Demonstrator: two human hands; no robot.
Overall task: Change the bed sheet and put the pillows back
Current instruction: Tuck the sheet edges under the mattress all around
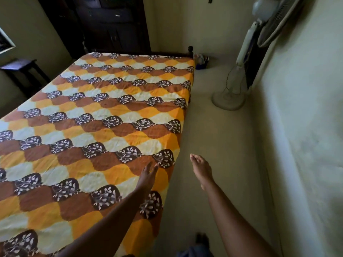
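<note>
An orange, brown and cream patterned bed sheet (104,115) lies spread flat over the whole bed, hanging down its right side. My left hand (147,176) reaches out with straight fingers over the sheet near the bed's right edge, holding nothing. My right hand (201,168) hangs in the air over the floor to the right of the bed, fingers loosely bent and holding nothing. No pillows are in view.
A standing fan (241,75) stands by the right wall (306,127). A dark wooden cabinet (111,25) stands behind the bed's far end, with a bedpost (190,51) and a small blue container (201,63) at that corner. A dark side table (20,69) is at left.
</note>
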